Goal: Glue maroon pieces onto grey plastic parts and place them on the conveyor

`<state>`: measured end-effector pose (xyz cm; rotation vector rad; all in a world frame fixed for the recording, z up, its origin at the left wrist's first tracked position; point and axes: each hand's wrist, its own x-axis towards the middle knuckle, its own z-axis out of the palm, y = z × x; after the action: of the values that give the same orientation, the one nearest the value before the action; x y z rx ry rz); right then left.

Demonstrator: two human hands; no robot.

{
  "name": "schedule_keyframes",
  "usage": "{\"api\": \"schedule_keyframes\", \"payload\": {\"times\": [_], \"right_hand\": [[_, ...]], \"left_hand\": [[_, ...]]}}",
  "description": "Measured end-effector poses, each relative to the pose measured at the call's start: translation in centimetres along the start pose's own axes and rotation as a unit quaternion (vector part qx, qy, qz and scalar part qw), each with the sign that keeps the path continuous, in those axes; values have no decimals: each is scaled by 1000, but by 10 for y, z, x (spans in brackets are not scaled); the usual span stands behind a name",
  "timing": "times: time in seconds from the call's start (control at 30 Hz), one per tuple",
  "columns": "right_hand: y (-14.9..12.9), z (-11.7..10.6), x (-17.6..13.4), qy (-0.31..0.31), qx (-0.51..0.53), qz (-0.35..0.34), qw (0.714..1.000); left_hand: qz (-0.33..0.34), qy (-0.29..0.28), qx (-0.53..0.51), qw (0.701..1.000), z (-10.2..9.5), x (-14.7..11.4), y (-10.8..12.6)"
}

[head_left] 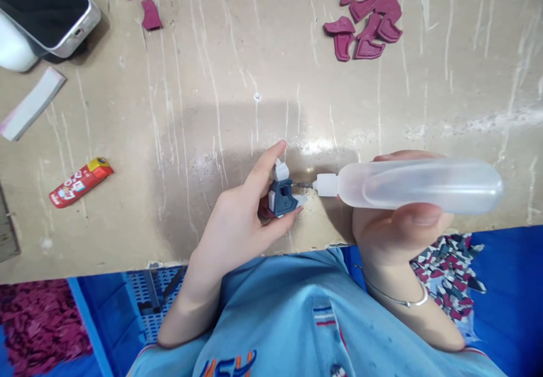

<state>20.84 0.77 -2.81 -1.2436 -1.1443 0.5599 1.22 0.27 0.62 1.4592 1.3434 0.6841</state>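
Between the thumb and fingers of my left hand (233, 224) is a small dark blue plastic part (283, 198) with white pieces on its top and sides. A bit of maroon shows beneath it, partly hidden by my fingers. My right hand (407, 227) is wrapped around a translucent squeeze bottle (419, 185), which lies sideways with its white cap and thin metal nozzle pointing left. The nozzle tip is right at the blue part's upper right edge; whether it touches, I cannot tell.
Loose maroon pieces (369, 48) lie at the back right, and two more at the back left. A phone (46, 9), a pale strip (34, 103) and a red-yellow packet (80, 182) are on the left. Blue bins of maroon pieces (44, 326) and mixed pieces (449, 275) stand below the table edge.
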Motion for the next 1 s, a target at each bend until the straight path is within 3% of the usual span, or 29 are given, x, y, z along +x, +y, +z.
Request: {"api": "schedule_keyframes", "payload": {"times": [0.17, 0.3, 0.47, 0.77, 1.0], "right_hand": [[-1, 0, 0, -23, 4, -9, 1000], [-2, 2, 0, 7, 10, -11, 1000], [-6, -1, -3, -28, -17, -5, 999], [-8, -10, -6, -57, -46, -25, 997], [-11, -18, -9, -106, -21, 25, 994]], "left_hand": [[4, 2, -7, 1000, 0, 0, 1], [21, 3, -7, 1000, 0, 1, -5], [44, 4, -10, 999, 1, 1, -9], [-3, -6, 14, 1000, -2, 1, 3], [8, -6, 20, 1000, -3, 0, 2]]}}
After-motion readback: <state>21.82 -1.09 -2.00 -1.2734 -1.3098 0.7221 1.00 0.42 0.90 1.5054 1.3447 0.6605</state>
